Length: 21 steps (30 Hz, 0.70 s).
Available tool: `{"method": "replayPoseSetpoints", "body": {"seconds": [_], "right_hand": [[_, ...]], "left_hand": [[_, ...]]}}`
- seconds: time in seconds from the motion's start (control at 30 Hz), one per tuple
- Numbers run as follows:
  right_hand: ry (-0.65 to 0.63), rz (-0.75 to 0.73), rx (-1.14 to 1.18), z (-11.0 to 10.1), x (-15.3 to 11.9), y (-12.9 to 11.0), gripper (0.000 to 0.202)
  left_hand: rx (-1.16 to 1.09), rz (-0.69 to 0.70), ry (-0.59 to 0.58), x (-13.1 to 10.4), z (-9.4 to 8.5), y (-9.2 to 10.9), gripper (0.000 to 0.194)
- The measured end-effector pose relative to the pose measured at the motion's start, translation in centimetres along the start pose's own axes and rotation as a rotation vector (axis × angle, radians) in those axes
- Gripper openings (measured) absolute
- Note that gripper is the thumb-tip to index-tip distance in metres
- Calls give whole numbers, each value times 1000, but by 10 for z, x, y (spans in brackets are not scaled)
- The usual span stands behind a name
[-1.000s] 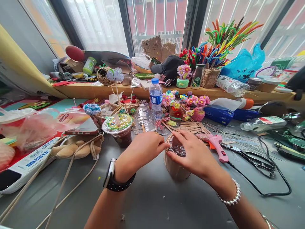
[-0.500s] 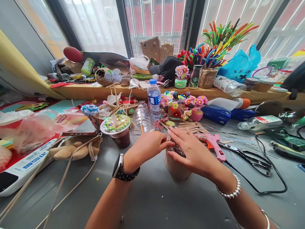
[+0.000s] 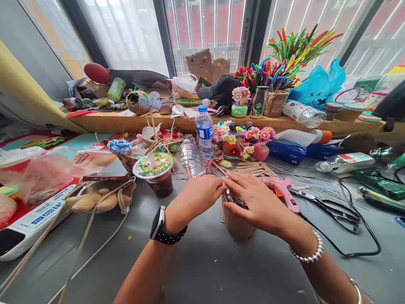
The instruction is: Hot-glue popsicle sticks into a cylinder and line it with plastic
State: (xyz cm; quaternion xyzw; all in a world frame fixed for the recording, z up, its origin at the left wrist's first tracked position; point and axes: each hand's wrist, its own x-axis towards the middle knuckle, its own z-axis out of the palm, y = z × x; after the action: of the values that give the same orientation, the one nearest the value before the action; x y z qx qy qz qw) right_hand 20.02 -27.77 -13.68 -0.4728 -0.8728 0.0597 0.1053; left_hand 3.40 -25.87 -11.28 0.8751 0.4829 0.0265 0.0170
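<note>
A round container covered with wooden sticks stands upright on the grey table, its clear plastic top showing between my hands. My left hand is closed at the container's upper left edge, fingers bent; whatever they pinch is too hidden to make out. My right hand rests over the right side of the container's top with its fingers stretched out and apart. A pink glue gun lies just beyond my right hand.
Flat wooden sticks lie behind my hands. Black scissors and a cable are on the right. A lidded cup, a clear bottle and a blue-capped bottle stand behind on the left. A phone lies on a pouch.
My left hand's fingers have drawn in a little and shifted slightly. The container has turned or moved slightly to the right; my right hand stays over it.
</note>
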Motion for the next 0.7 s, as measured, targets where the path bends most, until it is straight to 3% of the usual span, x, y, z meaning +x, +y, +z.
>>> {"method": "replayPoseSetpoints", "body": {"seconds": [0.27,0.47,0.57,0.7], "right_hand": [[70,289,-40,6,2,-15,59],[100,358,-58,9,2,-18,58],[106,360,-55,8,1,-18,60],[122,392,-27,8,2,-20,58]], "left_hand": [[-74,57,-12,-3,1,1,31],[-134,81,-22,-5,-3,4,36],[-190,99,-68,-8,-8,8,47],[-202,138,-39,-12,-7,16,68]]}}
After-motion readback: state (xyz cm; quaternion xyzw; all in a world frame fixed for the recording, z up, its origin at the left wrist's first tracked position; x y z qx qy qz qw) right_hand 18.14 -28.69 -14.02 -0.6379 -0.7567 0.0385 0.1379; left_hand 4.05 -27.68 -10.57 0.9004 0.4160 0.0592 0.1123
